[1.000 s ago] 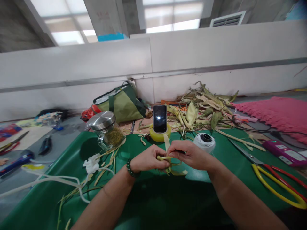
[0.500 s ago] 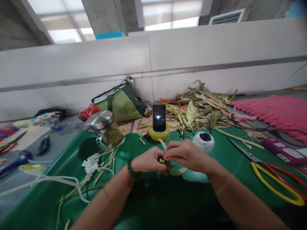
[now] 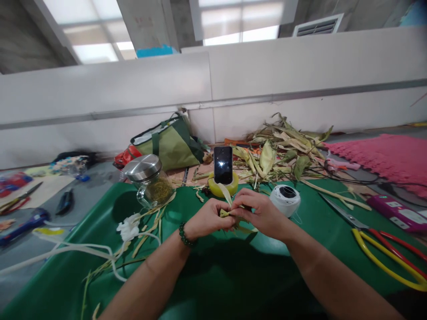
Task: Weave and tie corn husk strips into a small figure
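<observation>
My left hand (image 3: 206, 218) and my right hand (image 3: 259, 212) meet above the green table cover (image 3: 213, 275), fingertips pinched together on a small bundle of pale corn husk strips (image 3: 230, 210). One strip sticks up between the thumbs and others hang below the right palm. A green bead bracelet (image 3: 183, 235) circles my left wrist. A white thread spool (image 3: 284, 199) stands just right of my right hand. A phone (image 3: 223, 165) leans upright in a yellow tape roll (image 3: 223, 188) right behind the hands.
A heap of corn husks (image 3: 283, 149) lies at the back right. Yellow-and-red scissors (image 3: 376, 242) rest on the right. A lidded glass jar (image 3: 148, 180), a green bag (image 3: 167, 144), white cord with husk strips (image 3: 123, 235), a pink knitted cloth (image 3: 383, 153) and a magenta device (image 3: 396, 211) surround the work area.
Both hands have drawn closer together and slightly away from me, tightening on the husk bundle; the upright strip has shortened and bent leftward.
</observation>
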